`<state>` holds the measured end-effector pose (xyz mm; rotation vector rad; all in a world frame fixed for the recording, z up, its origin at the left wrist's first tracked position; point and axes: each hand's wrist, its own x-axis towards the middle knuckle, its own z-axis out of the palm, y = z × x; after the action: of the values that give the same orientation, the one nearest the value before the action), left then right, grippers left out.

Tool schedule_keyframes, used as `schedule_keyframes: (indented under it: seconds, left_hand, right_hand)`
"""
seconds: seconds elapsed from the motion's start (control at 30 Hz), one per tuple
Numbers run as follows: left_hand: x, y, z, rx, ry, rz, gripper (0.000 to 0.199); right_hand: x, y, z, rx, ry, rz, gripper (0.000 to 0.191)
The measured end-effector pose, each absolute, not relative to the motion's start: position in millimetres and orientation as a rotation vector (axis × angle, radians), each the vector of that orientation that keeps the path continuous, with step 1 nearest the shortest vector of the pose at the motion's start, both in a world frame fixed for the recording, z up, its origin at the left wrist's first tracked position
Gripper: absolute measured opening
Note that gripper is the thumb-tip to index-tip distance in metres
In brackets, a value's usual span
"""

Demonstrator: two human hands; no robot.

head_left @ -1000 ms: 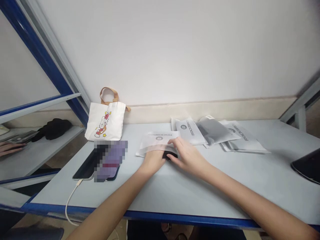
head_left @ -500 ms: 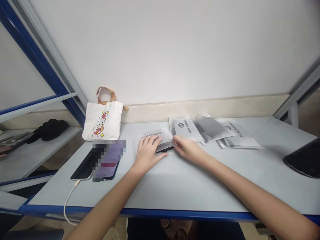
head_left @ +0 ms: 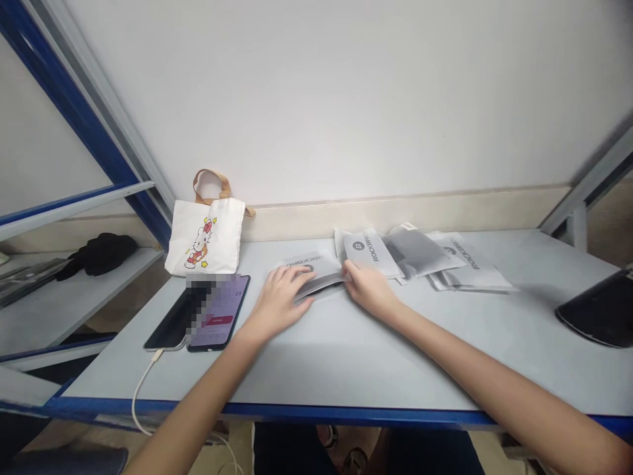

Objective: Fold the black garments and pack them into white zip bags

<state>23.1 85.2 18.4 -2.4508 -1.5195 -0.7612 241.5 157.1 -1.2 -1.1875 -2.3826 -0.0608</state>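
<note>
Under left hand — pouch edge (frosted)

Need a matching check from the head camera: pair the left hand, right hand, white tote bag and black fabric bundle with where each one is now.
Things:
1 left hand
2 right hand
3 white tote bag
4 black fabric bundle

Places:
A on the shelf left of the table
B at the right end of the frosted ROCKBROS pouch
C at the table's back edge, by the wall
D on top of that pouch

Pairs: 1-D, 2-B, 3-C, 4-A
</note>
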Motion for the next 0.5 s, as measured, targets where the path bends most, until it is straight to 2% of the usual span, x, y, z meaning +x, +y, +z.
schedule_keyframes:
  seconds: [0.2,0.37,0.5]
  left_hand:
    - [-29,41,10,-2.355,-1.563,-0.581,0.047]
    - [-28,47,-4,-2.288,-1.366,-0.602,0.021]
    - [-5,52,9,-2.217,-1.146,-0.718,0.018]
  right_hand:
    - [238,157,5,-1.276,-2.328,-0.173,0.018]
    - [221,126,15,-1.172,-2.315,-0.175,0.027]
    - [210,94,13,-0.748,-2.391,-0.176,0.03]
